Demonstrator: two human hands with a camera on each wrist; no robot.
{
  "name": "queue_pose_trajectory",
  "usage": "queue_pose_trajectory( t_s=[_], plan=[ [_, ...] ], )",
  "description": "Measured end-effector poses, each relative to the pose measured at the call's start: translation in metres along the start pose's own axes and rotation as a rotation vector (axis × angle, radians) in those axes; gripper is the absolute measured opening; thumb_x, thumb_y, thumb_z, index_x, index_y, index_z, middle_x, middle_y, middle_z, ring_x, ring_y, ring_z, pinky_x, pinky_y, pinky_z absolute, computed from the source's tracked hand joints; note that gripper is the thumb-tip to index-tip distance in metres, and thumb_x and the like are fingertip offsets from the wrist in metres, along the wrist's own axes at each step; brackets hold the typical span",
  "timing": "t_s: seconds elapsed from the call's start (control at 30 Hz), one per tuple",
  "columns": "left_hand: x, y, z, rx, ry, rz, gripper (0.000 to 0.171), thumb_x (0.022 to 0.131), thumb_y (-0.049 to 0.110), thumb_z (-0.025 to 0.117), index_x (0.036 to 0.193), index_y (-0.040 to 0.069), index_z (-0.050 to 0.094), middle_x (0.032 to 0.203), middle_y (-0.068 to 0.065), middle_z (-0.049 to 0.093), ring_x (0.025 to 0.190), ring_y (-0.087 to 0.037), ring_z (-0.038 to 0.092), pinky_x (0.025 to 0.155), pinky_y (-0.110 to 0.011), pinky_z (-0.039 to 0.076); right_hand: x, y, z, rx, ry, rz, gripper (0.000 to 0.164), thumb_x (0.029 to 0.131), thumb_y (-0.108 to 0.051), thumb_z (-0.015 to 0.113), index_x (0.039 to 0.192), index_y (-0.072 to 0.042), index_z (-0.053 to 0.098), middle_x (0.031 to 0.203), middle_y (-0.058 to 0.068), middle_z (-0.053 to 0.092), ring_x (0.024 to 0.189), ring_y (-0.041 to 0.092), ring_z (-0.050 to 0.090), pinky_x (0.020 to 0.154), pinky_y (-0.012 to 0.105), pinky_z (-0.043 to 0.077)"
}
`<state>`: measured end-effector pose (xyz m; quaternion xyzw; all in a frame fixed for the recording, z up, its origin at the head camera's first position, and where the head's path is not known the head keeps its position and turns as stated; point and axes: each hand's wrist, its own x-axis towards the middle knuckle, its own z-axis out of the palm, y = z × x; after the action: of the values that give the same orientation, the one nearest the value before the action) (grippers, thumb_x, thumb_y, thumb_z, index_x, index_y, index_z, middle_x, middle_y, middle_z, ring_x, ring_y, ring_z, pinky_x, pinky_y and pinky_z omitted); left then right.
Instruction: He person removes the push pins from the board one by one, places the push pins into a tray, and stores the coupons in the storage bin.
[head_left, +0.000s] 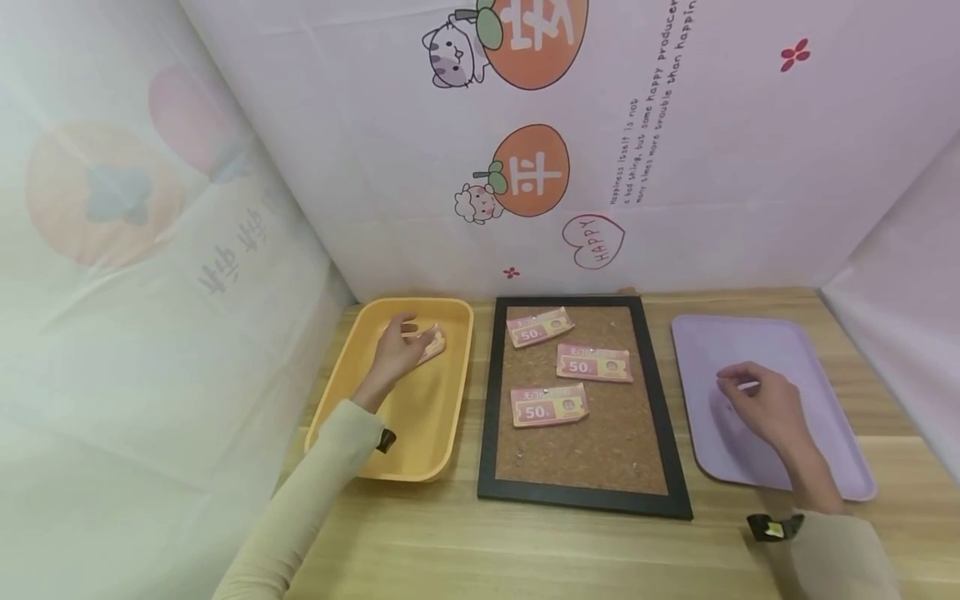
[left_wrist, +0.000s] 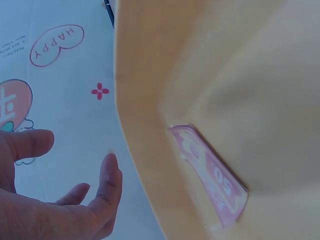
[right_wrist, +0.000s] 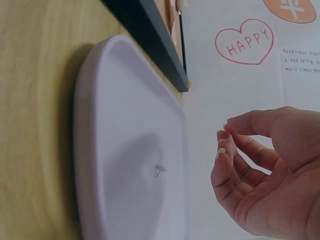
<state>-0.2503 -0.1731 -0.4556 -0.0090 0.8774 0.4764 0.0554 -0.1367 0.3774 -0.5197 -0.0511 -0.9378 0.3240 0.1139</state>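
My left hand (head_left: 396,352) reaches into the yellow tray (head_left: 367,310), over a pink-and-yellow coupon (left_wrist: 212,172) that lies inside by the tray wall. In the left wrist view its thumb and fingers are spread apart with nothing between them. Above the purple tray (head_left: 813,354) hovers my right hand (head_left: 768,404), its fingers loosely bent and the thumb tip close to the index fingertip. No object shows between those tips. A small clear pushpin (right_wrist: 159,170) lies in the purple tray below this hand, in its shadow.
Between the trays lies a black-framed cork board (head_left: 585,454). It bears an upper coupon (head_left: 540,327), a middle-right coupon (head_left: 594,364) and a lower coupon (head_left: 550,405), with small pins at their top edges. Printed cloth walls (head_left: 405,208) enclose the wooden table (head_left: 480,550).
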Motion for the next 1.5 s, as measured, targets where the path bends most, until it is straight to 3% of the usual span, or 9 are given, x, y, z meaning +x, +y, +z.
queue_pose_trajectory(
  t_s=[0.27,0.47,0.67,0.97,1.27,1.5],
  plan=[
    [-0.012,0.012,0.014,-0.041,-0.032,0.070,0.066,0.102,0.038,0.065,0.157,0.011,0.039,0.149,-0.021,0.054,0.135,-0.039,0.059,0.108,-0.054,0.053,0.007,-0.016,0.001,0.015,0.007,-0.023,0.024,0.099,-0.019,0.068,0.112,0.000,0.073,0.103,0.025,0.075,0.075,0.001,0.060,0.056,0.019,0.047],
    [-0.021,0.021,0.027,-0.053,-0.077,0.117,0.060,0.103,0.033,0.065,0.154,0.011,0.042,0.146,-0.020,0.058,0.132,-0.039,0.061,0.106,-0.053,0.055,0.009,-0.031,0.007,0.097,-0.038,-0.021,0.028,0.101,-0.019,0.065,0.117,0.003,0.069,0.107,0.029,0.073,0.070,-0.009,0.058,0.053,0.021,0.053],
    [-0.028,0.030,0.038,-0.084,-0.113,0.115,0.059,0.102,0.034,0.067,0.153,0.013,0.045,0.139,-0.015,0.064,0.122,-0.035,0.067,0.098,-0.049,0.059,0.012,-0.047,0.017,0.137,-0.077,-0.037,0.027,0.102,-0.016,0.063,0.119,0.004,0.068,0.106,0.029,0.073,0.072,0.004,0.065,0.054,0.024,0.055],
    [-0.032,0.035,0.052,-0.154,-0.163,0.125,0.060,0.103,0.024,0.066,0.155,0.006,0.043,0.140,-0.021,0.062,0.118,-0.040,0.070,0.098,-0.051,0.060,0.019,-0.066,0.032,0.138,-0.048,-0.156,0.021,0.099,-0.012,0.067,0.112,0.004,0.071,0.100,0.026,0.075,0.086,0.033,0.070,0.063,0.017,0.050],
    [-0.039,0.033,0.067,-0.176,-0.207,0.088,0.062,0.102,0.031,0.067,0.154,0.009,0.044,0.147,-0.023,0.054,0.130,-0.043,0.062,0.101,-0.054,0.058,0.020,-0.090,0.043,0.172,-0.163,-0.089,0.026,0.102,-0.013,0.062,0.122,0.004,0.067,0.108,0.028,0.072,0.092,0.039,0.072,0.060,0.024,0.057],
    [-0.039,0.032,0.084,-0.204,-0.259,0.078,0.061,0.103,0.029,0.066,0.154,0.005,0.042,0.151,-0.029,0.048,0.131,-0.043,0.062,0.100,-0.050,0.060,0.025,-0.103,0.052,0.157,-0.176,-0.089,0.027,0.101,-0.014,0.062,0.122,0.002,0.067,0.109,0.024,0.071,0.095,0.035,0.068,0.062,0.024,0.055]
  ],
)
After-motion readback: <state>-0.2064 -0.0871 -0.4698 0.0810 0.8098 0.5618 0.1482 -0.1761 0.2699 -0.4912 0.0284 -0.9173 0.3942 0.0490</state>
